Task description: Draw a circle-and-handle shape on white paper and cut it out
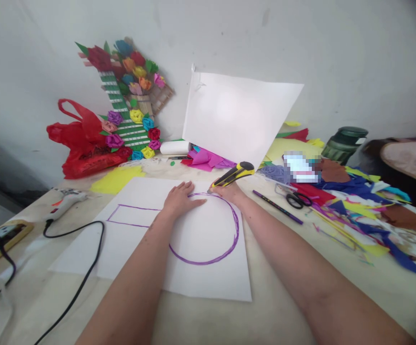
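Observation:
On the table lies a white sheet (208, 280) marked with a purple circle and a purple rectangle to its left. My left hand (181, 200) rests flat on the sheet, fingers stretched out, over the circle's upper left edge. Closed round a yellow and black utility knife (234, 173) is my right hand (229, 191). The knife is tilted, its front end low at the top of the circle's purple line. Whether the blade has gone into the sheet cannot be made out.
A glue gun (67, 203) with a black cord lies left, near a power strip (3, 237). A purple pen (277, 207), scissors (298, 199) and paper scraps (373, 215) lie right. Behind stand a white board (241, 115), a red bag (85, 139) and a paper-flower craft (132, 115).

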Motion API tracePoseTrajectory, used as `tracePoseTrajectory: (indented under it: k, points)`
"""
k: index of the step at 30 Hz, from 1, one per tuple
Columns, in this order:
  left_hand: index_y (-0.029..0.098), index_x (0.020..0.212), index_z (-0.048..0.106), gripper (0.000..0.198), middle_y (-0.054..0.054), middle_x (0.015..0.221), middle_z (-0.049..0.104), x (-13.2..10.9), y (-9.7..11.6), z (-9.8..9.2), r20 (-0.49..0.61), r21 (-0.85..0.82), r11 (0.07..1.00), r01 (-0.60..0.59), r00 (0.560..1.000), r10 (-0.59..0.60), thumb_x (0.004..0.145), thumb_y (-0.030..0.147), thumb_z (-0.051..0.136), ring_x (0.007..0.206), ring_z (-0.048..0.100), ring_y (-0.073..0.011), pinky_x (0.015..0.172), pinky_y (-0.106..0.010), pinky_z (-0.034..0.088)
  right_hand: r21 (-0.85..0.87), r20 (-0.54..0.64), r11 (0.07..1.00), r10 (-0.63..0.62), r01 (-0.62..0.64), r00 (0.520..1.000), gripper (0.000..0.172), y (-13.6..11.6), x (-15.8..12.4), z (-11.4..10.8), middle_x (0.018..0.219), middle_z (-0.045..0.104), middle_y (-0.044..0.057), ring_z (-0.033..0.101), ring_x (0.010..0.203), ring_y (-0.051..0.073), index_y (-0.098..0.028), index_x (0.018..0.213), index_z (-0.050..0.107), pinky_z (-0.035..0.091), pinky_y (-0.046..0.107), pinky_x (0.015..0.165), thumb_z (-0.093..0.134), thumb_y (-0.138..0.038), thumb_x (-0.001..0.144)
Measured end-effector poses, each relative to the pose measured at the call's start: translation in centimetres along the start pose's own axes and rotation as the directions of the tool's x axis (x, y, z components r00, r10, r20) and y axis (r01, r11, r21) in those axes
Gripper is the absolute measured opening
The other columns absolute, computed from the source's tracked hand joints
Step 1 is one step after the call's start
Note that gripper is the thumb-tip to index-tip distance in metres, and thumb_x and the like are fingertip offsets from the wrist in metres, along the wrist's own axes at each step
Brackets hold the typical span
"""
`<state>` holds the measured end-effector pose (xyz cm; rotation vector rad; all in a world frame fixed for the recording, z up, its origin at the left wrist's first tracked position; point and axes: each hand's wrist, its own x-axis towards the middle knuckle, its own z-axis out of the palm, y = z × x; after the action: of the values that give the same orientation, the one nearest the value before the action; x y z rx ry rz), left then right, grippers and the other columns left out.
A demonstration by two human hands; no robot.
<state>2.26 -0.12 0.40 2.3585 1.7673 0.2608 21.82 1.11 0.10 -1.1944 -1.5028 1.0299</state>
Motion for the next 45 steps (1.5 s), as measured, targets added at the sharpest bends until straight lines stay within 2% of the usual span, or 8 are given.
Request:
tracePoseTrajectory:
  k: [8,15,24,33,45]
  points:
    - [0.025,0.138,0.04,0.088,0.0,0.15,0.027,-0.12,0.25,-0.12,-0.009,0.006,1.0,0.009,1.0,-0.009,0.068,0.078,0.039,0.139,0.02,-0.0242,0.112,-0.037,0.016,-0.008,-0.01,1.0,0.011,-0.011,1.0,0.01,-0.47,-0.18,0.18,0.049,0.052,-0.004,0.046,0.049,0.01,-0.016,0.061,0.062,0.04,0.025,0.052,0.063,-0.022,0.054]
    - [0.024,0.138,0.04,0.091,-0.001,0.15,0.028,-0.08,0.1,-0.04,-0.012,0.009,1.0,0.005,1.0,-0.005,0.067,0.08,0.038,0.139,0.02,-0.0245,0.112,-0.038,0.016,0.008,-0.025,0.999,0.032,-0.032,0.999,0.012,0.14,0.15,0.37,0.046,0.049,-0.006,0.043,0.044,0.009,-0.016,0.062,0.062,0.037,0.024,0.047,0.065,-0.023,0.053]
    - [0.026,0.138,0.04,0.088,-0.001,0.15,0.027,-0.13,0.17,-0.14,-0.005,0.005,1.0,0.001,1.0,-0.001,0.068,0.08,0.038,0.139,0.019,-0.0245,0.112,-0.038,0.015,0.015,-0.073,1.0,0.011,-0.01,0.997,0.01,-0.24,-0.63,0.39,0.051,0.053,-0.003,0.048,0.052,0.011,-0.016,0.062,0.062,0.04,0.024,0.051,0.064,-0.024,0.054]
    - [0.023,0.139,0.039,0.091,-0.001,0.15,0.027,-0.25,0.28,-0.26,-0.004,0.011,1.0,-0.005,1.0,0.005,0.068,0.08,0.037,0.139,0.02,-0.0241,0.112,-0.039,0.016,-0.002,-0.056,1.0,-0.021,0.021,0.998,0.01,0.46,-0.16,0.17,0.048,0.05,-0.004,0.043,0.046,0.01,-0.016,0.06,0.061,0.038,0.024,0.049,0.062,-0.025,0.055]
    - [0.025,0.138,0.04,0.089,-0.001,0.15,0.027,-0.25,0.25,-0.3,-0.008,-0.001,1.0,-0.001,1.0,0.001,0.068,0.079,0.038,0.139,0.02,-0.0236,0.112,-0.039,0.015,0.019,-0.028,1.0,-0.006,0.006,1.0,0.011,-0.28,-0.53,-0.13,0.044,0.046,-0.006,0.041,0.043,0.009,-0.016,0.06,0.06,0.036,0.024,0.048,0.063,-0.025,0.054]
